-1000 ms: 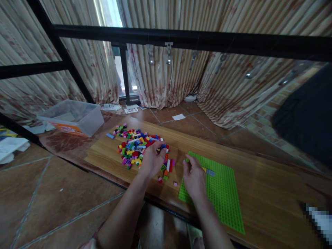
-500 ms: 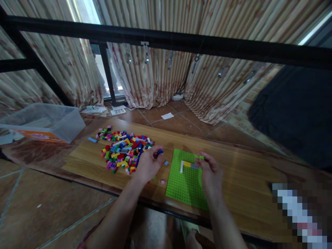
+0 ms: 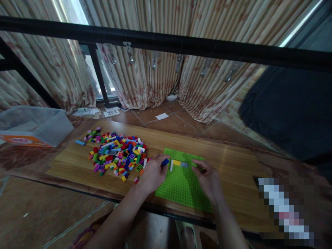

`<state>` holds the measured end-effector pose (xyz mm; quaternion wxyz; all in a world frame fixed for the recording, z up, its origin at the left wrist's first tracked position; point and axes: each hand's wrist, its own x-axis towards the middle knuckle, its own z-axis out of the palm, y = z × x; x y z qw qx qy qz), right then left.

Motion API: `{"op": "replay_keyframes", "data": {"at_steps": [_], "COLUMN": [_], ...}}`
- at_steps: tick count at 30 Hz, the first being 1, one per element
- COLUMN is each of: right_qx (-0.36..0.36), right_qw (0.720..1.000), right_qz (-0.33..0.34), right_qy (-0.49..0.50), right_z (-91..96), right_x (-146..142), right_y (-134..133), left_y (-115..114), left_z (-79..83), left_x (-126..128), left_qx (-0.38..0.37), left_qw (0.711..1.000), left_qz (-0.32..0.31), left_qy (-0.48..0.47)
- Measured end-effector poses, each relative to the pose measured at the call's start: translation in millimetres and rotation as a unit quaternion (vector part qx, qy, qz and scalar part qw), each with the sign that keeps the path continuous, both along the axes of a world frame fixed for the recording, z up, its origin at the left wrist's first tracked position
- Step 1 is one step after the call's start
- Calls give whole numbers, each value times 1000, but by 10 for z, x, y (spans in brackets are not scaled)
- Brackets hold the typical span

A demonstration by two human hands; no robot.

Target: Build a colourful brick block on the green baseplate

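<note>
A green studded baseplate [image 3: 178,188] lies on the wooden board, carrying a white brick [image 3: 171,165], a yellow brick [image 3: 176,162] and a grey brick [image 3: 184,164] joined in an L shape. My left hand [image 3: 155,173] is closed on a dark blue brick [image 3: 165,162] over the plate's left edge, close to the white brick. To the right of the grey brick, my right hand [image 3: 209,178] pinches a small green brick [image 3: 194,165], mostly covered by the fingers, over the plate. Left of my left hand spreads a heap of mixed toy bricks [image 3: 118,152].
A clear plastic bin [image 3: 55,126] with an orange label stands at the far left. A light blue brick [image 3: 80,142] lies apart by the heap's left side. A black metal rail [image 3: 160,39] crosses in front of striped curtains. A pixelated object [image 3: 284,207] is at the right.
My left hand has brought the dark blue brick from beside the heap to the baseplate's left edge. My right hand has lowered the green brick towards the plate. The view has shifted a little.
</note>
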<state>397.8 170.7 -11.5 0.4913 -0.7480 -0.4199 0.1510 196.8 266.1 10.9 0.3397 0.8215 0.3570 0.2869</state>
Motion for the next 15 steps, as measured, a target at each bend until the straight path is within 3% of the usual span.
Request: {"op": "replay_keyframes", "data": {"at_steps": [11, 15], "right_qx": [-61, -54], "right_qw": [992, 993], "right_qz": [44, 49], "right_qy": [-104, -96], "right_z": [-21, -19], "right_x": [-15, -7], "right_y": [-27, -46], "left_y": [-26, -34], "left_z": [-10, -22], "left_x": [84, 94], "left_qx": [-1, -8], "left_qw": [997, 997], "left_qz": [18, 23], "left_qy": [69, 70]}}
